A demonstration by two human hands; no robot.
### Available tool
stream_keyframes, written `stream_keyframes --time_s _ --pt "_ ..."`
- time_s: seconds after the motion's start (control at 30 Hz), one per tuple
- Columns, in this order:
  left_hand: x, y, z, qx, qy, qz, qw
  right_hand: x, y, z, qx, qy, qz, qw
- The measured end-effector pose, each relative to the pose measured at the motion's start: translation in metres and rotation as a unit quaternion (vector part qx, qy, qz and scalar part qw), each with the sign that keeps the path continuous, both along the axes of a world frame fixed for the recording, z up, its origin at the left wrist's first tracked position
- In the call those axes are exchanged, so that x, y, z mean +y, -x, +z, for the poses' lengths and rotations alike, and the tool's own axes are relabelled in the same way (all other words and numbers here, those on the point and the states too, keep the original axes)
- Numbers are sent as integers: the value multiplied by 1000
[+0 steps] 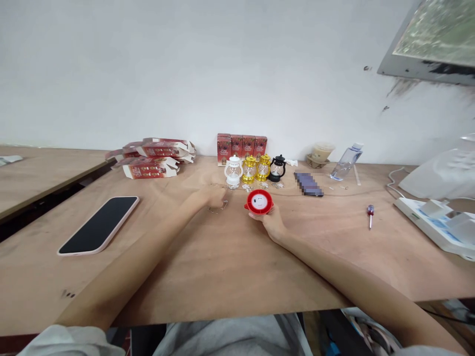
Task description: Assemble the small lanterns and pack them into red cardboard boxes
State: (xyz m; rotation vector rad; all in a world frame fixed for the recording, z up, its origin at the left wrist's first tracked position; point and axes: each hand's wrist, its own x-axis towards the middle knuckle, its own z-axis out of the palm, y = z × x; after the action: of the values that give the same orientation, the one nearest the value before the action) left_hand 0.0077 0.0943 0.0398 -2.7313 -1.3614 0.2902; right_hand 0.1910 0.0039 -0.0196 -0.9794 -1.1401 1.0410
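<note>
Pink-edged phone (98,225): flat on tabletop (222,277), dark screen up.
Red cartons (152,165): piled near wall, flaps open.
Left hand (215,195): fingers curled beside thin wire piece (218,209); motion blur, can't tell if gripping it.
White lantern (233,171): upright, left end of row.
Gold lanterns (249,170): two, upright, mid-row.
Red round piece (259,202): in right hand, white disc facing up toward camera, in front of row.
Right hand (273,222): closed around red round piece's near side.
Black lantern (276,169): upright, right end.
Screwdriver (370,212): lying well right.

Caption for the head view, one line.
Right hand holds a red lantern, base up, before a row of four lanterns.
</note>
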Motion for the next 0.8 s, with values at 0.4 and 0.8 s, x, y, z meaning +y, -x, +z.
stream_keyframes --time_s 0.4,0.8 --pt "7 7 10 -68 51 -60 995 1 0 -2 -8 -6 -5 1000" --pt "4 -4 0 -43 -11 -84 995 2 0 -1 -10 -8 -12 1000"
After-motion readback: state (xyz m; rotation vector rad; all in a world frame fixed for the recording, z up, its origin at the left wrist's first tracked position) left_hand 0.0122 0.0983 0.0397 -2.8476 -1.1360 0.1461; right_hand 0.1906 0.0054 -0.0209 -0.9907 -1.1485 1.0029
